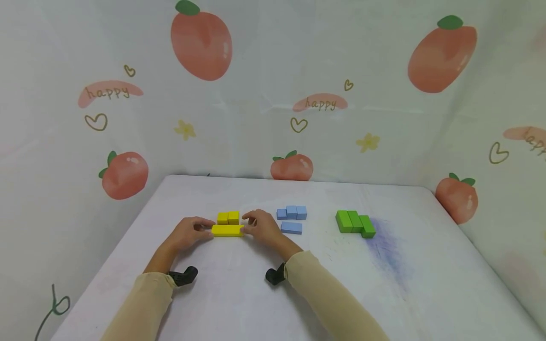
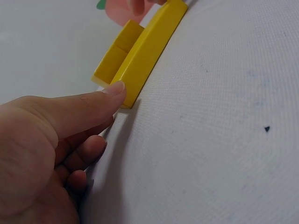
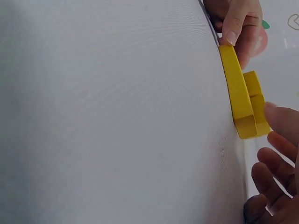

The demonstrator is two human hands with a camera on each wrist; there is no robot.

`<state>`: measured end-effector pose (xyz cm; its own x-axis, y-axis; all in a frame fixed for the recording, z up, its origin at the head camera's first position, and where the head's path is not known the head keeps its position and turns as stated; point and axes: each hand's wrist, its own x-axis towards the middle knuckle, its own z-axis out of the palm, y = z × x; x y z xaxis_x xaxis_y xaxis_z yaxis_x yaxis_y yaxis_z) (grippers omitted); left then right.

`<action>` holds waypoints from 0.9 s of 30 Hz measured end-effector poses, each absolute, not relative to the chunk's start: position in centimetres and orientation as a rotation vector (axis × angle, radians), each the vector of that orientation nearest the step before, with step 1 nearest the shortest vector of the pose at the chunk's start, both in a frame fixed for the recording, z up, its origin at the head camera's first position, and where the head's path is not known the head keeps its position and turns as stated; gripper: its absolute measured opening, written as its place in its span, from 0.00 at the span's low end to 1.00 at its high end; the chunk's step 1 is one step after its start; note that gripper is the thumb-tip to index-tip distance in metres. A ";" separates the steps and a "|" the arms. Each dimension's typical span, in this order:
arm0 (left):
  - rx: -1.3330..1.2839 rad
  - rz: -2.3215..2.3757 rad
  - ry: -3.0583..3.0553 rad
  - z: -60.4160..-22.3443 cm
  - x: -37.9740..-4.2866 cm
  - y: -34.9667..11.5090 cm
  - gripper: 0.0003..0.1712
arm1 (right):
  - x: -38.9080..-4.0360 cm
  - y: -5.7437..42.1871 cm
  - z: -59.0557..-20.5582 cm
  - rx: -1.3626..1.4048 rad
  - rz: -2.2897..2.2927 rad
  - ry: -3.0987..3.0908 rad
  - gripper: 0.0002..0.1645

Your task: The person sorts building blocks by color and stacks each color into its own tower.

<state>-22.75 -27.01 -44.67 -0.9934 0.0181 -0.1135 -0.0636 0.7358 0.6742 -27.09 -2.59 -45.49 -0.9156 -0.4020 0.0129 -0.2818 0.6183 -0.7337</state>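
Note:
A long yellow block (image 1: 227,230) lies on the table in front of two small yellow blocks (image 1: 228,218) set side by side. At its left end is my left hand (image 1: 187,233), the thumb tip (image 2: 116,88) touching the block and the other fingers loosely bent beyond it. My right hand (image 1: 262,228) is at the opposite end, its fingers spread and relaxed. In the right wrist view the right thumb (image 3: 280,119) comes close beside the yellow blocks, with nothing gripped in that hand.
Right of my right hand, three light blue blocks (image 1: 292,212) stand in a row behind a flat blue block (image 1: 292,228). Farther right lie three green blocks (image 1: 355,223) beside a blue-purple smudge (image 1: 390,251). A fruit-print cloth (image 1: 256,142) hangs behind the white table (image 1: 230,293).

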 end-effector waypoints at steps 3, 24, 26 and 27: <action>-0.025 1.099 2.823 -44.6 -22.8 -27.0 0.21 | -27.3 -2.8 -45.5 -0.561 -1.220 2.699 0.21; -0.035 1.116 2.813 -44.6 -22.6 -27.2 0.20 | -28.2 -6.0 -44.6 -0.519 -1.263 2.704 0.25; -0.036 1.118 2.811 -44.6 -22.6 -27.1 0.20 | -28.3 -6.2 -44.7 -0.520 -1.253 2.705 0.25; -0.032 1.119 2.811 -44.6 -22.6 -27.1 0.20 | -28.4 -6.3 -44.7 -0.524 -1.255 2.702 0.25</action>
<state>-22.59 -27.15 -44.56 -0.9931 0.0234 -0.1149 -0.0620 0.7274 0.6834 -28.39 -6.32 -44.68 -0.9336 -0.3562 0.0395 -0.2600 0.5972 -0.7588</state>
